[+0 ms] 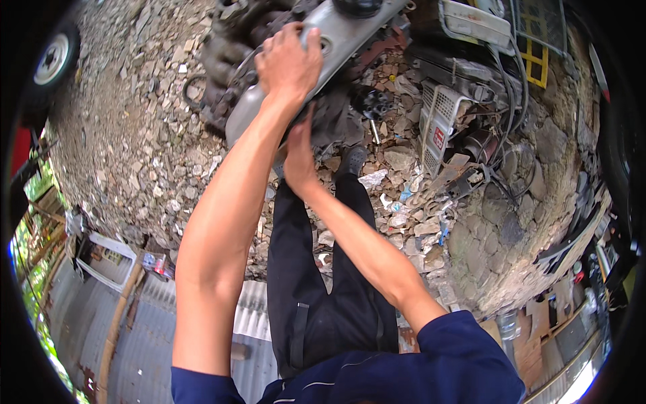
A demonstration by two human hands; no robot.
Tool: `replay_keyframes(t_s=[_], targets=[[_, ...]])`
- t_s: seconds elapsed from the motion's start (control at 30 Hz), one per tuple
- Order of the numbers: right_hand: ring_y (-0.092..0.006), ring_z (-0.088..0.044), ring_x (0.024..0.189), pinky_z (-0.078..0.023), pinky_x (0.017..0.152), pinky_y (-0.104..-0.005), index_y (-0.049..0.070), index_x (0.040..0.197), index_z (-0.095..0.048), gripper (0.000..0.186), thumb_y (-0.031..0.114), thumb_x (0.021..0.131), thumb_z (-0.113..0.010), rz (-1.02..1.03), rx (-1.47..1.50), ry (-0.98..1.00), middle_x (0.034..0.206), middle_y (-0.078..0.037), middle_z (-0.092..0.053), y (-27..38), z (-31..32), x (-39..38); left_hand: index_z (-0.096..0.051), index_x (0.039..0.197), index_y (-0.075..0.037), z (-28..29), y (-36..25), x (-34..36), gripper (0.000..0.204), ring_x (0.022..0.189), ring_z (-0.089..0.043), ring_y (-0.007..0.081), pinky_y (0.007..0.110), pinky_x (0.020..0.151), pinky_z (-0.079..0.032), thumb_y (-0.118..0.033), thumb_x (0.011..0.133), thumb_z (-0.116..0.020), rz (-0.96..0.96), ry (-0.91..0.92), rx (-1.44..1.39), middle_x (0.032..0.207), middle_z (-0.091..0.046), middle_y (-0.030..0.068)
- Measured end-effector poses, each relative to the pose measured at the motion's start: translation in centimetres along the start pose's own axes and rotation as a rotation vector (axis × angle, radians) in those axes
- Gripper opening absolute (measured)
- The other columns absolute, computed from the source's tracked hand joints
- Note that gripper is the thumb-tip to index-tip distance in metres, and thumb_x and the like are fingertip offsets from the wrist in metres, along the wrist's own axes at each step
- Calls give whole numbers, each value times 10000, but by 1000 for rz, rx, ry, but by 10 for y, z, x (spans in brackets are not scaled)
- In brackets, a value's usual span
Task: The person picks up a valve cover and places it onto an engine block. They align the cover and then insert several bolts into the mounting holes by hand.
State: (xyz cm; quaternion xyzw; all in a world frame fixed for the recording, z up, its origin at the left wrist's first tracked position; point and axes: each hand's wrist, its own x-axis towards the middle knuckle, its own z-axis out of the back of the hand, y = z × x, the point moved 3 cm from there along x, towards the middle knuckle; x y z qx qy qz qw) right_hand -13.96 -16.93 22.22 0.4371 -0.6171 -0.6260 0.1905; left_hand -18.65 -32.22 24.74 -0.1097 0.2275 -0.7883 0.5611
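A car engine [232, 67] with a long grey valve cover [350, 34] lies on the stony ground at the top of the view, set at a slant. On the cover rests my left hand [289, 64], palm down, fingers apart, around the cover's left edge. My right hand [299, 161] is at the near side of the engine, below the cover. Its fingers stretch up along the engine's side, and their tips are partly hidden in shadow. Neither hand shows anything held. A black round cap [358, 7] sits at the cover's far end.
Right of the engine lie a black round part with holes and a shiny rod [375, 108], a perforated metal panel [434, 128] and cables [518, 87]. Loose stones cover the ground. A wheel [54, 59] stands far left, corrugated sheets [148, 337] lower left. My shoe [352, 161] is close to the engine.
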Motion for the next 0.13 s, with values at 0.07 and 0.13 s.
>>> replay_keyframes(t_s=[0.07, 0.13], targets=[[-330, -94, 1463, -117, 1167, -351, -50, 1494, 75, 803, 518, 1020, -236, -11, 54, 27, 1578, -243, -35, -2, 0, -6, -564, 1254, -70, -2, -11, 2, 584, 1207, -516, 325, 476, 1009, -366, -536, 950, -386, 62, 47, 51, 1236, -606, 165], [-338, -85, 1465, -110, 1168, -352, -56, 1491, 79, 808, 512, 1020, -250, -8, 91, 17, 1579, -246, -25, -1, 8, 4, -550, 1279, -76, -4, -15, 4, 607, 1226, -507, 324, 468, 1021, -359, -554, 949, -374, 83, 93, 71, 1260, -595, 167]])
